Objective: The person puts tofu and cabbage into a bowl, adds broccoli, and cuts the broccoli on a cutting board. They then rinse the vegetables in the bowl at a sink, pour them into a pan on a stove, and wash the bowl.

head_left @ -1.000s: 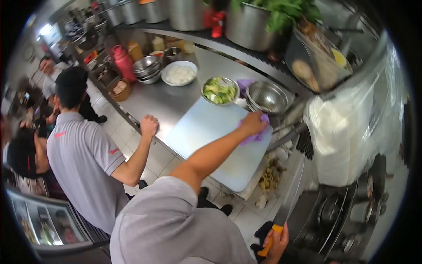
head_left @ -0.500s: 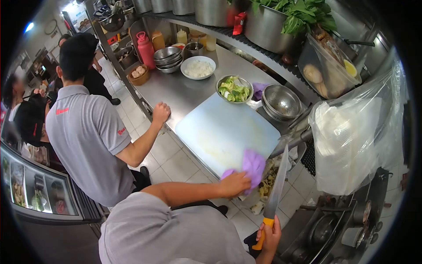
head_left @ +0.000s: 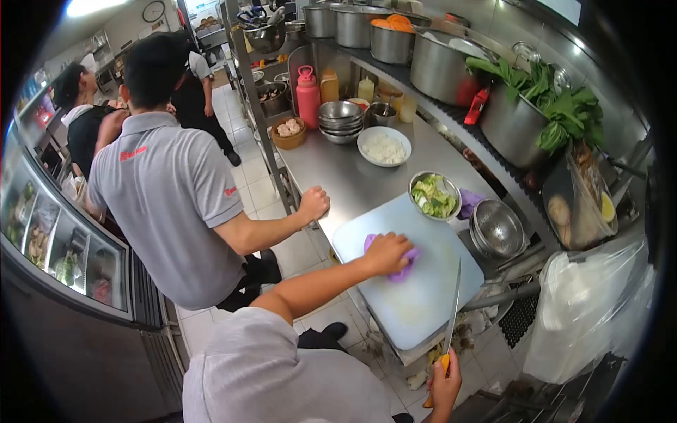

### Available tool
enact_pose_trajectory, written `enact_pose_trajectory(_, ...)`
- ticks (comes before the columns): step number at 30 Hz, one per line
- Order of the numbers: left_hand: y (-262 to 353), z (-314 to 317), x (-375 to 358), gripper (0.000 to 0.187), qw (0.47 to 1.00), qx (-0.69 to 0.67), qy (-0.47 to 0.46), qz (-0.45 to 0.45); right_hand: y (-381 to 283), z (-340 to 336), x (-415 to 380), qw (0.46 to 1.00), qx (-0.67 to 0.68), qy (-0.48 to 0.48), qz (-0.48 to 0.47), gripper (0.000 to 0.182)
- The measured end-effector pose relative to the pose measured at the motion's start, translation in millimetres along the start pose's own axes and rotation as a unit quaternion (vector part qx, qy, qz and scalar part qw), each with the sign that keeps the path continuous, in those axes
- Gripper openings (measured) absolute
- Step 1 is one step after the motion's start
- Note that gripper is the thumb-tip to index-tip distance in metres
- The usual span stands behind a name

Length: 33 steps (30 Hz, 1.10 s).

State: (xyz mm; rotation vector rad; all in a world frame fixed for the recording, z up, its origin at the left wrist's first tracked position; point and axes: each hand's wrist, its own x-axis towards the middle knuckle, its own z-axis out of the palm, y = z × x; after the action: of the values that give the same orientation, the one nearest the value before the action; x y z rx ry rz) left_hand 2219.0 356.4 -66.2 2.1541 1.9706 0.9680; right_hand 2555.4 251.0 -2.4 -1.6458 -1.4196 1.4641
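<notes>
My left hand (head_left: 389,254) presses a purple cloth (head_left: 402,273) onto the white cutting board (head_left: 416,317), with the cloth bunched under and around my fingers. In my right hand (head_left: 446,384), low beside the board's near corner, is a kitchen knife (head_left: 453,310) with a yellow handle. Its long blade points up and away, over the board's right side in this view. At the board's far corner stands a metal bowl (head_left: 436,213) of cut green leafy vegetable.
Beyond the board are a bowl of white rice (head_left: 384,146), stacked metal bowls (head_left: 341,121) and a pink bottle (head_left: 307,92). Perforated bowls (head_left: 498,229) stand at right, under a shelf of pots (head_left: 451,67). A co-worker (head_left: 166,204) stands at left, one fist by the counter.
My left hand has moved the purple cloth from the board's near edge to its middle. The knife is still in my right hand, and the view has shifted.
</notes>
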Motion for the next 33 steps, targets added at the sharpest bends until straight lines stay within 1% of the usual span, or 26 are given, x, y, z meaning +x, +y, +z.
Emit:
enact_pose_trajectory(1, -8.9, 20.1, -5.1, 0.023, 0.999, 0.041, -0.017, 0.015, -2.1, 0.4, -0.4, 1.000, 0.004, 0.004, 0.010, 0.046)
enact_pose_trajectory(2, 2.1, 28.0, -18.5, 0.018, 0.997, 0.053, 0.002, 0.053, -6.5, -0.1, -2.2, 1.000, 0.007, 0.010, 0.020, 0.045)
enact_pose_trajectory(3, 15.0, 40.8, -33.3, 0.013, 0.997, 0.028, -0.017, 0.074, -11.7, -0.7, -1.7, 1.000, -0.007, 0.008, -0.008, 0.044)
enact_pose_trajectory(4, 22.3, 82.6, -60.3, 0.021, 0.984, -0.128, -0.050, 0.117, -15.9, -0.2, -3.0, 0.999, -0.021, 0.004, -0.034, 0.042)
enact_pose_trajectory(5, 57.6, 75.0, -86.1, 0.021, 0.962, -0.157, -0.154, 0.160, -15.7, 0.0, -6.9, 0.998, -0.040, -0.006, -0.053, 0.042)
enact_pose_trajectory(6, 87.0, 59.5, -105.8, 0.021, 0.941, -0.250, -0.148, 0.175, -7.5, 0.3, -4.5, 0.997, -0.052, 0.001, -0.063, 0.042)
enact_pose_trajectory(8, 112.0, 44.3, -111.8, 0.026, 0.899, -0.337, -0.253, 0.119, 11.0, 2.5, 13.4, 0.993, -0.069, 0.022, -0.092, 0.043)
enact_pose_trajectory(11, 84.5, -2.8, -66.3, 0.032, 0.869, -0.424, -0.254, 0.028, 1.1, 2.1, 15.8, 0.983, -0.155, 0.025, -0.098, 0.041)
enact_pose_trajectory(13, 41.2, -52.9, -31.7, 0.038, 0.904, -0.342, -0.256, -0.007, 1.8, 3.2, 21.0, 0.967, -0.200, 0.026, -0.158, 0.040)
enact_pose_trajectory(14, 22.6, -81.6, -13.0, 0.043, 0.931, -0.253, -0.260, -0.045, 1.4, 4.4, 23.9, 0.957, -0.222, 0.027, -0.187, 0.039)
enact_pose_trajectory(15, -7.0, -91.8, -0.2, 0.050, 0.965, -0.196, -0.174, -0.006, -8.1, 6.6, 22.8, 0.961, -0.215, 0.011, -0.174, 0.039)
enact_pose_trajectory(16, -20.2, -117.9, 14.2, 0.054, 0.981, -0.132, -0.137, -0.046, -22.3, 9.2, 16.4, 0.965, -0.208, -0.005, -0.159, 0.038)
enact_pose_trajectory(17, -36.6, -131.9, 26.9, 0.055, 0.987, -0.057, -0.101, -0.109, -29.9, 10.6, 11.4, 0.969, -0.202, -0.022, -0.141, 0.038)
enact_pose_trajectory(18, -46.5, -147.6, 43.7, 0.052, 0.982, -0.014, -0.110, -0.155, -30.0, 11.7, 12.2, 0.964, -0.218, -0.025, -0.152, 0.038)
enact_pose_trajectory(20, -97.9, -133.0, 69.4, 0.045, 0.991, 0.036, -0.028, -0.129, -27.2, 16.4, 19.2, 0.953, -0.247, -0.035, -0.174, 0.039)
enact_pose_trajectory(22, -145.9, -108.1, 85.1, 0.040, 0.986, 0.143, 0.009, -0.083, -11.8, 21.2, 50.6, 0.909, -0.300, -0.034, -0.287, 0.041)
enact_pose_trajectory(23, -151.6, -102.1, 93.6, 0.039, 0.986, 0.141, 0.031, -0.087, 0.3, 23.7, 56.6, 0.886, -0.327, -0.026, -0.328, 0.043)
enact_pose_trajectory(24, -154.2, -87.9, 102.5, 0.039, 0.987, 0.131, 0.044, -0.086, -6.6, 29.9, 56.6, 0.897, -0.320, -0.033, -0.303, 0.044)
enact_pose_trajectory(25, -158.1, -68.7, 112.1, 0.036, 0.988, -0.002, 0.052, -0.145, -21.5, 35.5, 60.7, 0.908, -0.313, -0.041, -0.275, 0.044)
enact_pose_trajectory(27, -135.0, -53.0, 124.5, 0.034, 0.969, -0.142, 0.106, -0.173, -31.5, 46.8, 73.2, 0.894, -0.344, -0.027, -0.285, 0.044)
enact_pose_trajectory(28, -152.0, -20.6, 131.6, 0.034, 0.977, -0.119, 0.089, -0.154, -33.7, 51.9, 77.5, 0.895, -0.359, -0.029, -0.262, 0.044)
enact_pose_trajectory(29, -184.7, 29.5, 139.6, 0.035, 0.983, -0.093, 0.078, -0.136, -36.5, 56.9, 84.4, 0.894, -0.374, -0.034, -0.246, 0.044)
enact_pose_trajectory(30, -199.9, 58.3, 146.1, 0.037, 0.988, -0.063, 0.073, -0.120, -38.2, 61.1, 91.0, 0.890, -0.389, -0.042, -0.236, 0.045)
enact_pose_trajectory(31, -174.2, 52.7, 151.5, 0.042, 0.933, -0.213, 0.030, -0.288, -35.3, 65.8, 93.6, 0.887, -0.393, -0.020, -0.240, 0.045)
enact_pose_trajectory(32, -155.7, 45.1, 158.1, 0.044, 0.848, -0.365, -0.025, -0.384, -27.2, 70.4, 98.7, 0.882, -0.395, -0.007, -0.258, 0.044)
enact_pose_trajectory(33, -172.4, 72.5, 166.8, 0.043, 0.826, -0.409, -0.082, -0.380, -21.2, 78.3, 107.9, 0.874, -0.393, -0.004, -0.287, 0.044)
